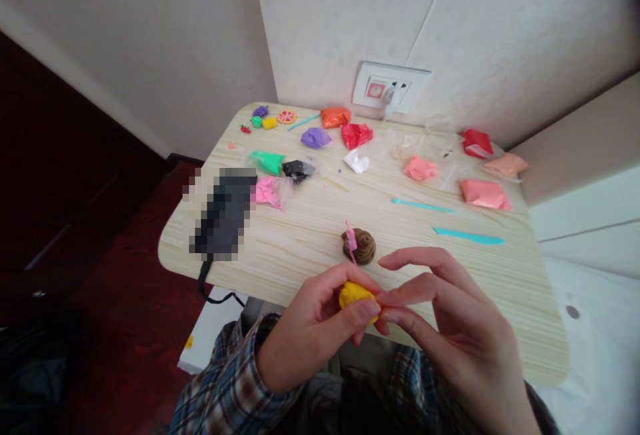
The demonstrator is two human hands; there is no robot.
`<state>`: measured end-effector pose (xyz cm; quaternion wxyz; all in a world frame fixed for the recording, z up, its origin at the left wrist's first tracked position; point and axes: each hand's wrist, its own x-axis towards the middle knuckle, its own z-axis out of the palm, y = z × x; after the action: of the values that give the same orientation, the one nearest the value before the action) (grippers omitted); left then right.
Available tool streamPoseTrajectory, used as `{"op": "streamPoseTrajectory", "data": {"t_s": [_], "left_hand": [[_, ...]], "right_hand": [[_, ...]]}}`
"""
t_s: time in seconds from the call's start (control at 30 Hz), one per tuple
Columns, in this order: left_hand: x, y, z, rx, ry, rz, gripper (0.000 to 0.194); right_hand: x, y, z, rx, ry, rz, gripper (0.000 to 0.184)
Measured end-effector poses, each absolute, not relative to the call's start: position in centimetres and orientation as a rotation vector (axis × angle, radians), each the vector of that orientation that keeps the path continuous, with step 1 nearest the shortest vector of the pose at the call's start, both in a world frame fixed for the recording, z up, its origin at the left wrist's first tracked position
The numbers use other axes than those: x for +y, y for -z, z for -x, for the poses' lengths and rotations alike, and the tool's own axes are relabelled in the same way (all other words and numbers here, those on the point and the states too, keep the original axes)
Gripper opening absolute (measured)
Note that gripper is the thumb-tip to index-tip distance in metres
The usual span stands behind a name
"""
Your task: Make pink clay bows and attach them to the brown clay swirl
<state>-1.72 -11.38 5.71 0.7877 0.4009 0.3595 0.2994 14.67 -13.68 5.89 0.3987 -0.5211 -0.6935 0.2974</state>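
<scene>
A lump of yellow modelling clay [354,294] is gripped between the thumb and fingers of my left hand [315,332], just over the table's front edge. My right hand [460,322] pinches at the clay's right end with its thumb and a finger, while its forefinger is raised. The fingertips hide that end. Just beyond the hands, a coiled brown clay piece [366,247] sits on the table with a thin pink piece [351,238] against its left side.
Turquoise modelling tools [470,236] lie at the right of the wooden table [295,242]. Bagged clay, including green [269,162], purple [316,137] and red [357,134], lies farther back. Small clay fruits [270,122] are at the back left. A blurred dark device [223,215] rests at the left edge.
</scene>
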Motion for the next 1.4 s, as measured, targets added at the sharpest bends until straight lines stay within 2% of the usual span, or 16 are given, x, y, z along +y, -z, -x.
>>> {"op": "streamPoseTrajectory", "data": {"t_s": [0.1,0.2,0.27,0.4,0.47,0.63,0.8,0.93,1.23,1.4], "left_hand": [[-11.4,-5.8,2.4,0.878,-0.686,-1.067,0.019],[-10.4,-5.1,4.3,1.4,-0.934,-1.557,0.011],[-9.2,-4.0,6.2,1.774,-1.064,-1.803,0.009],[-7.0,-2.1,10.1,2.17,-0.943,-1.84,0.009],[-6.8,-2.2,11.4,2.148,-0.974,-1.856,0.008],[-8.8,-4.2,10.9,1.946,-1.353,-1.776,0.012],[-11.2,-5.2,6.6,1.35,-1.028,-1.17,0.028],[-12.4,-5.9,3.3,1.041,-0.888,-0.967,0.034],[-13.3,-6.2,2.3,1.011,-0.743,-1.19,0.037],[-13.2,-5.9,2.2,0.965,-0.677,-1.232,0.044]], "right_hand": [[-13.6,-5.8,-14.8,-1.774,-0.739,1.305,0.004],[-13.3,-5.6,-15.0,-1.773,-0.676,1.311,0.016],[-13.0,-5.5,-15.0,-1.749,-0.637,1.335,0.015],[-12.7,-5.1,-15.3,-1.735,-0.594,1.378,0.011],[-12.6,-4.8,-15.4,-1.756,-0.564,1.391,0.012],[-12.4,-4.1,-15.5,-1.773,-0.522,1.39,0.013],[-12.3,-5.1,-13.9,-1.836,-0.581,1.288,0.01],[-12.8,-6.5,-12.5,-1.842,-0.638,1.217,0.011],[-13.7,-6.7,-12.4,-1.667,-0.76,1.181,0.002],[-14.1,-6.9,-13.0,-1.713,-0.792,1.202,0.008]]}}
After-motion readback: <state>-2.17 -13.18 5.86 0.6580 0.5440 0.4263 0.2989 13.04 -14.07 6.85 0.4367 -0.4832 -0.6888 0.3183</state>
